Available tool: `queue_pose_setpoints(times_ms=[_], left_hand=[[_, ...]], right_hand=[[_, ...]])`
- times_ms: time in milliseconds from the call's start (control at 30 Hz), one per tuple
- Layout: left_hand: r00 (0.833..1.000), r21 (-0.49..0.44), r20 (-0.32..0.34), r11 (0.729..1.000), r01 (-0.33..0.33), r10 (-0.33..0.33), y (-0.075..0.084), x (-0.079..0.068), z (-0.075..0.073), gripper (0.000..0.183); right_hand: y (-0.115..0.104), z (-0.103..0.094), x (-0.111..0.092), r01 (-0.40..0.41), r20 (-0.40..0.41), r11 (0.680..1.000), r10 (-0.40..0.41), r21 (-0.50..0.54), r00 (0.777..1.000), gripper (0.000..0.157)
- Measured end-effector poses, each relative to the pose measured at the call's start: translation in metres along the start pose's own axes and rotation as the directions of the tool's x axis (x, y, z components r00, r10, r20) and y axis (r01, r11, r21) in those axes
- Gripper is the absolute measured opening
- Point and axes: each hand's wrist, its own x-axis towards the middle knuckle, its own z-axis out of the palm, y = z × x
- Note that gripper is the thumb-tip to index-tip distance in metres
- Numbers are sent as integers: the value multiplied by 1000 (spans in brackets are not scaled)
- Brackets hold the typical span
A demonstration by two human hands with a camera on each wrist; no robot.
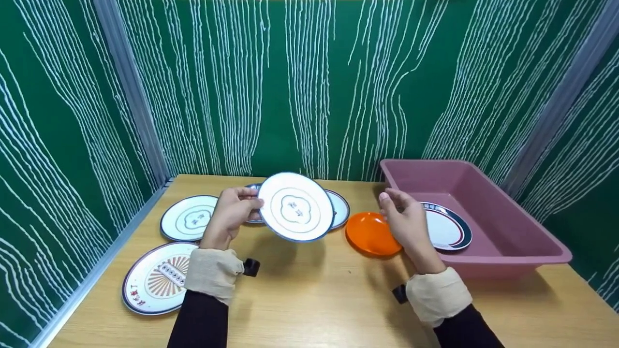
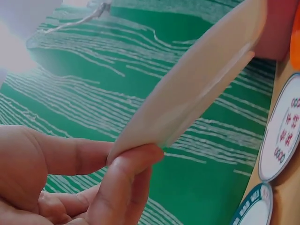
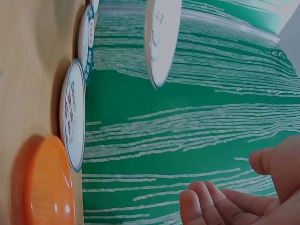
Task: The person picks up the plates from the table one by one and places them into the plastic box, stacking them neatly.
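Note:
My left hand (image 1: 231, 212) pinches a round white plate (image 1: 296, 207) by its left edge, thumb on the face and fingers behind. The plate has a blue rim and a blue emblem, is tilted toward the head camera and hangs above the table. In the left wrist view the plate (image 2: 187, 84) shows its pale underside with a foot ring. My right hand (image 1: 408, 222) holds nothing; its fingers are relaxed, in the air between an orange plate (image 1: 370, 234) and a pink basin (image 1: 435, 181). Inside the basin, a white plate with a dark green rim (image 1: 445, 229) lies by the near left wall.
On the left of the wooden table (image 1: 314, 299) lie a blue-rimmed plate (image 1: 179, 220) and a larger plate with a sunburst print (image 1: 150, 285). Behind the held plate, two more plates are partly hidden, one a white plate (image 1: 340, 209). Green walls (image 1: 309, 87) enclose the table.

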Motion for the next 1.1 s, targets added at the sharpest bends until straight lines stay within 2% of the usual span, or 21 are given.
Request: queue_pose_setpoints(times_ms=[267, 433, 667, 767, 933, 1000, 1100], left_hand=[[999, -117, 39, 993, -17, 22, 1, -2, 15, 32], [999, -143, 43, 989, -19, 26, 6, -9, 26, 31], [998, -144, 58, 990, -5, 13, 15, -18, 41, 30], [998, -136, 55, 991, 3, 4, 16, -20, 48, 31], [998, -124, 62, 992, 19, -11, 15, -22, 59, 29], [997, -122, 81, 993, 5, 5, 14, -25, 61, 27], [990, -136, 123, 990, -46, 63, 13, -28, 65, 26]], right_hand=[[-4, 26, -8, -78, 158, 984, 52, 163, 986, 51], [-5, 36, -13, -130, 256, 967, 72, 217, 964, 56], [-8, 37, -17, -178, 354, 941, 68, 288, 933, 53], [-11, 35, -19, -225, 372, 905, 81, 361, 925, 52], [-17, 30, -20, -306, 366, 809, 122, 502, 922, 44], [-19, 28, -20, -306, 359, 797, 121, 521, 926, 42], [-20, 26, -20, -276, 326, 813, 113, 513, 939, 42]])
